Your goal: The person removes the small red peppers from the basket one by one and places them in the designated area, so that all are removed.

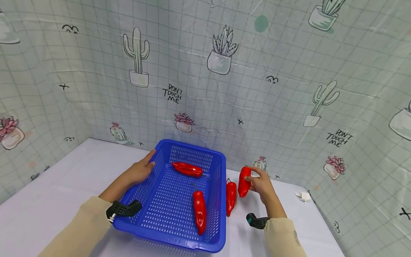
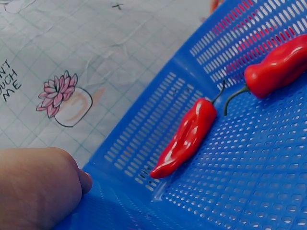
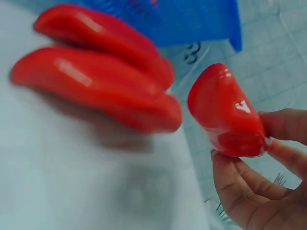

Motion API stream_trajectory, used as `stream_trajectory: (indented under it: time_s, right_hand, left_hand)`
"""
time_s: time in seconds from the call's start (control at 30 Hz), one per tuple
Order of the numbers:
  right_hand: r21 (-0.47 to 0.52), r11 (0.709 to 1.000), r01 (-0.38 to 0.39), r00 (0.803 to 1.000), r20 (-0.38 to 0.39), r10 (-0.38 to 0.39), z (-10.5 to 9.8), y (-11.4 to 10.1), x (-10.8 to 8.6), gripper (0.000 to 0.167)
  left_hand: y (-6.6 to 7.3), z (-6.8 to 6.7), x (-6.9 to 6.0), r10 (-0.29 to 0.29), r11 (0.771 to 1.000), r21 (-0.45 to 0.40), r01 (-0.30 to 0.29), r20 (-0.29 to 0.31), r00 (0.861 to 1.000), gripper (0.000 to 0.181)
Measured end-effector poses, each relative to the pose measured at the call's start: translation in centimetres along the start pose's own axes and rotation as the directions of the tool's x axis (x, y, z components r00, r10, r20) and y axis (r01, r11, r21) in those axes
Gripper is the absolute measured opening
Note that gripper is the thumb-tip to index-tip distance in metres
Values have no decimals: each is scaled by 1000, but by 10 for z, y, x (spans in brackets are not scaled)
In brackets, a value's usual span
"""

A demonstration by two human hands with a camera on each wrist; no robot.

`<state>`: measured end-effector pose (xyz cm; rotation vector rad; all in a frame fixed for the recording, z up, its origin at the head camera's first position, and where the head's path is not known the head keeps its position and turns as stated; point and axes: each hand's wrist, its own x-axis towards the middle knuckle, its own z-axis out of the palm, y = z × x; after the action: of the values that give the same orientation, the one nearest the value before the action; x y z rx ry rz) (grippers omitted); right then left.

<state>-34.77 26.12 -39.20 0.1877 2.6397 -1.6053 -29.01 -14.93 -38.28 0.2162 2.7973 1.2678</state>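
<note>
nearest is the blue basket, its side gripped by my left hand; two loose peppers lie beside it on the counter. beyond, my right hand pinches a raised pepper; its glossy skin could slip if my fingers slacken.

The right hand pinches a shiny red pepper. Two more peppers lie side by side on the white table, near its edge, by a blue basket.

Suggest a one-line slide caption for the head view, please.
The left hand holds a blue perforated basket containing two red chili peppers, while the right hand holds another pepper beside it.
</note>
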Motion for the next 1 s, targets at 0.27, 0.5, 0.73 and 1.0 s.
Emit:
stream_trajectory:
  time_s: [0.27,0.5,0.73,1.0]
  right_hand:
    - [-56,997,-49,999,-2,49,2,24,3,52]
    - [-71,996,-44,999,9,45,5,31,1,48]
    - [-54,999,0,999,52,3,7,33,2,51]
    - [-32,999,2,997,79,1,8,38,0,51]
  left_hand:
    - [-1,2,-1,-11,1000,8,11,4,1000,58]
    - [-2,2,0,-4,1000,15,4,-1,1000,58]
    - [-2,1,1,2,1000,24,-2,-9,1000,57]
    - [0,1,0,-9,1000,5,9,1,1000,58]
